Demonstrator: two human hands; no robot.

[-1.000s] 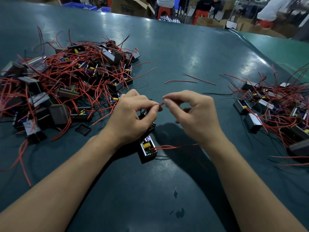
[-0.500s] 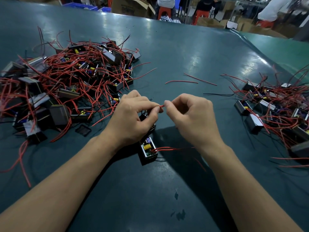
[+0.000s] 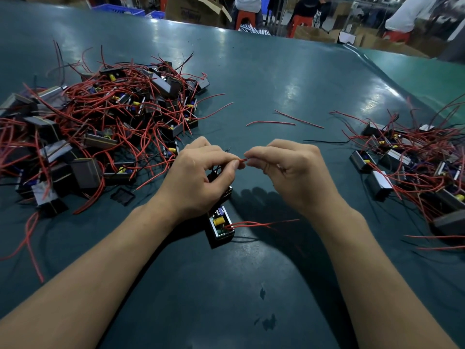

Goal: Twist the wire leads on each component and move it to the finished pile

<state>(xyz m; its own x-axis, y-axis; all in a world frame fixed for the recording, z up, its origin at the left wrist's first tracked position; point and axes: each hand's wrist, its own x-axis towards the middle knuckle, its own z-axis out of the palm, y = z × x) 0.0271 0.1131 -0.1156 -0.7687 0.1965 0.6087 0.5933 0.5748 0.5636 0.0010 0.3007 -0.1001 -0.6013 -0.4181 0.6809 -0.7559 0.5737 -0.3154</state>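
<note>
Hands: L (image 3: 201, 177) & R (image 3: 292, 172) pinch red lead (image 3: 243, 160), piles both sides.

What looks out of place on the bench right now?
Three loose wires lie detached on the table between the piles: two red wires and one black wire. A small black square part also sits alone beside the left pile.
</note>
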